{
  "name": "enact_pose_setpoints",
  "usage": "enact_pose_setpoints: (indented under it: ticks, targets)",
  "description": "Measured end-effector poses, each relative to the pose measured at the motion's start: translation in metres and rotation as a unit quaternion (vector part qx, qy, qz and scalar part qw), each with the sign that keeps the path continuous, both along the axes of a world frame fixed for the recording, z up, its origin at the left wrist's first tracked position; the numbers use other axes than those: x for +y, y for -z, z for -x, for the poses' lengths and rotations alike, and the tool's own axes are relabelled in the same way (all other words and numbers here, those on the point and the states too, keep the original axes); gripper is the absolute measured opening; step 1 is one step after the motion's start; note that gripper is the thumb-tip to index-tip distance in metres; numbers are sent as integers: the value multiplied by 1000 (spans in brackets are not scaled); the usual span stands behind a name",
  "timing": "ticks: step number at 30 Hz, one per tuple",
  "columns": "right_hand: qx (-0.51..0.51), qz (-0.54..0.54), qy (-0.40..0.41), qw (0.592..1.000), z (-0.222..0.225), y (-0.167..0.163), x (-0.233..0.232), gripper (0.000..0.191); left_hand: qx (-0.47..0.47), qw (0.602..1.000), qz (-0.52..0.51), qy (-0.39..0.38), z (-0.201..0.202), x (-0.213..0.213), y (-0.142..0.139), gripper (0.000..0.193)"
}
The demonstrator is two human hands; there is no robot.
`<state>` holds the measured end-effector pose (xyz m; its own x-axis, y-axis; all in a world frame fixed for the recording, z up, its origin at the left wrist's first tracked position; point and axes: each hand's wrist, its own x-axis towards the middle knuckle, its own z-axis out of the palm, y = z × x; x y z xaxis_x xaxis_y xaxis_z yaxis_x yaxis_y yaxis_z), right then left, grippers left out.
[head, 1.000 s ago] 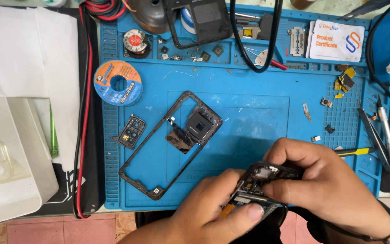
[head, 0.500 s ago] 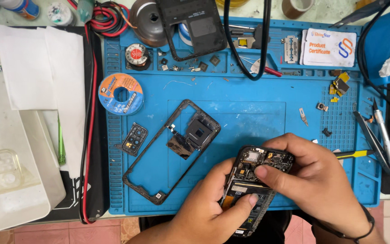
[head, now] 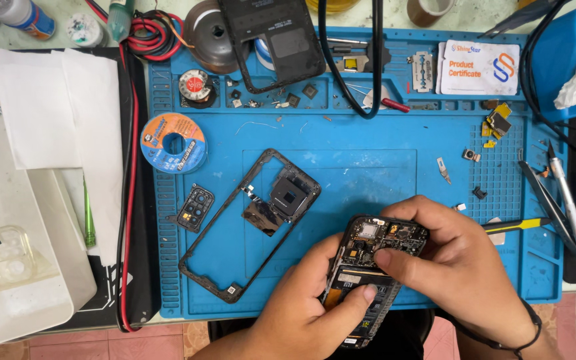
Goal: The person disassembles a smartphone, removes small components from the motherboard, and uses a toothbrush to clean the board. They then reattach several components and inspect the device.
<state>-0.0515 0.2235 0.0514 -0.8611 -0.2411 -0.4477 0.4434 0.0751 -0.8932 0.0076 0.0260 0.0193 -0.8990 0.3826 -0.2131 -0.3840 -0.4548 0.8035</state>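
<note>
An opened phone (head: pixel 376 250) with its circuit board and battery bare lies tilted at the front edge of the blue mat (head: pixel 368 140). My left hand (head: pixel 305 313) grips its lower half, thumb pressed on the battery. My right hand (head: pixel 465 267) wraps over the top right corner, thumb lying across the board. To the left, a black phone mid-frame (head: pixel 235 253) rests flat on the mat with a square coil part (head: pixel 291 197) inside it. A small camera cover (head: pixel 195 207) sits just left of that frame.
A solder-wick spool (head: pixel 173 142), a black back cover (head: pixel 271 40), a razor blade (head: pixel 423 72), a white card (head: pixel 478 67), small loose parts, tweezers and tools (head: pixel 568 200) at the right edge, red and black cables (head: pixel 130 187), white tissue (head: pixel 48 107), a white tray (head: pixel 15 267).
The view has shifted so the mat sits lower in frame. Both hands stay on the phone, and my right thumb has slid across the board's lower edge.
</note>
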Motion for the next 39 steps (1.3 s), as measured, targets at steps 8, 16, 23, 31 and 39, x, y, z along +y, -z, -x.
enact_pose_setpoints:
  ticks: [8, 16, 23, 31, 39]
  targets:
    - [12, -27, 29, 999, -3, 5, -5, 26, -7, 1000, -13, 4, 1, -1, -1, 57]
    - [23, -29, 30, 999, -1, 0, -13, 26, -23, 1000, -8, -11, -2, -1, 1, 58]
    - [57, -75, -17, 995, 4, 1, -18, 22, -84, 996, 2, -18, 0, -5, 2, 59]
    - [160, -59, 26, 985, 12, -14, -18, 34, -116, 991, 17, -58, 5, -8, 4, 61]
    - [292, -428, 45, 854, 23, -24, 43, 20, -123, 977, -11, -173, 6, -9, 17, 62]
